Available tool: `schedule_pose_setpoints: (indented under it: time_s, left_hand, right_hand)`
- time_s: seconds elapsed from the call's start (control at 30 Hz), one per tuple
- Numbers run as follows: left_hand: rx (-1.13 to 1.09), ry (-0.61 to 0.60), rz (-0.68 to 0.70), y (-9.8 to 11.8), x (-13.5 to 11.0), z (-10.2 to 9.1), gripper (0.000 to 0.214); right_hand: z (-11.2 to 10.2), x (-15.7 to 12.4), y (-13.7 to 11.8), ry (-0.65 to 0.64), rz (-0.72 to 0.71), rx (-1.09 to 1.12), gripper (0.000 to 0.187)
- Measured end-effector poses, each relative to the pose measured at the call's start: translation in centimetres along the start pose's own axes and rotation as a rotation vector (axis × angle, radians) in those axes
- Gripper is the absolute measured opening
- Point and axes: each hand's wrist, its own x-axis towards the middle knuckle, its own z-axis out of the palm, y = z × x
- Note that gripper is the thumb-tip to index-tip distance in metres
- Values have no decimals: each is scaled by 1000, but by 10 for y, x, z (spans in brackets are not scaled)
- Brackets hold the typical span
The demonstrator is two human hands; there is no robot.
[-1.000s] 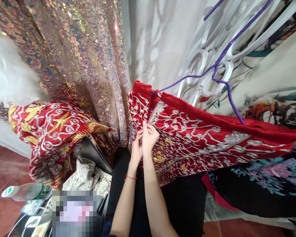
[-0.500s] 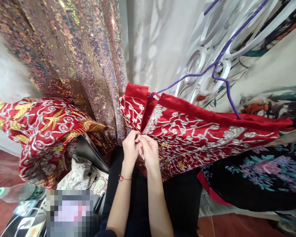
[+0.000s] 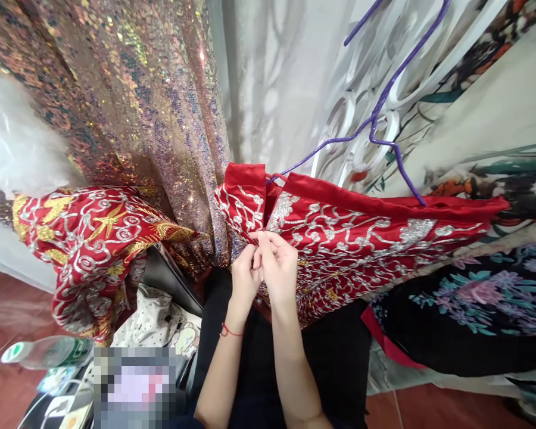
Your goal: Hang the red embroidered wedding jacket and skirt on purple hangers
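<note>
A red satin skirt point(image 3: 361, 238) with silver and gold embroidery hangs from a purple hanger point(image 3: 375, 119) and spreads across my lap. Its waistband has an open slit toward the left end. Right at the bottom of that slit, my right hand point(image 3: 280, 262) pinches the skirt's edge between thumb and fingertips. My left hand point(image 3: 246, 274) is closed just left of and below it, fingers curled against the fabric; whatever lies between them is hidden. A red string bracelet point(image 3: 230, 331) circles the left wrist.
A red embroidered garment point(image 3: 93, 238) drapes over a black chair back at left. Below it are a plastic bottle point(image 3: 47, 351), white cables and a dotted cloth point(image 3: 149, 316). Sequinned fabric point(image 3: 161, 119) hangs ahead. A black floral garment point(image 3: 482, 310) lies at right.
My right hand has shifted up to the slit's bottom, its fingers pinching there. The left hand has curled lower beside it. The whole view has shifted slightly.
</note>
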Motion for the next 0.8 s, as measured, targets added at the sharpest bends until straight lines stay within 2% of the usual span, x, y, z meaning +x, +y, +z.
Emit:
schedule_pose_setpoints:
  time_s: [0.13,0.23,0.33,0.4,0.43,0.5,0.6,0.63,0.67,0.7,0.73,0.77,0.8]
  left_hand:
    - [-13,29,-9,5,-18,0,22]
    - [5,37,-8,8,-22,-2,20]
    - [54,-28,0,11,-14,-8,20]
    - [76,-42,28,13,0,-16,19]
    - [72,-5,51,14,9,-21,19]
    - [47,146,107,18,34,-30,18]
    - [68,417,205,23,84,-42,22]
    - [88,474,230,25,103,-44,25]
    - [100,507,241,27,121,-45,29]
    - [102,495,235,28,139,-45,32]
    - [84,452,207,29,155,-45,34]
    - [64,356,168,30,168,-45,38]
    - [53,237,133,31,178,-46,42]
  right_hand:
    - [4,-2,-26,-4,-25,-28,31]
    - [7,-3,-32,-18,-33,-36,30]
    - [1,-7,-31,-48,-63,-140,31]
    - [-13,-9,-33,-48,-122,-267,30]
    - [-25,-10,-35,-8,-179,-340,29]
    - [-56,-8,-44,199,-353,-495,27]
    - [-116,7,-67,745,-725,-775,32]
    - [-136,14,-75,923,-846,-895,33]
    - [-154,22,-84,1038,-956,-1021,37]
    - [-171,29,-92,1103,-1056,-1109,41]
    - [-185,36,-100,1100,-1073,-1187,43]
    - [-196,41,-107,1115,-1034,-1251,47]
    - [-204,44,-113,1077,-925,-1295,51]
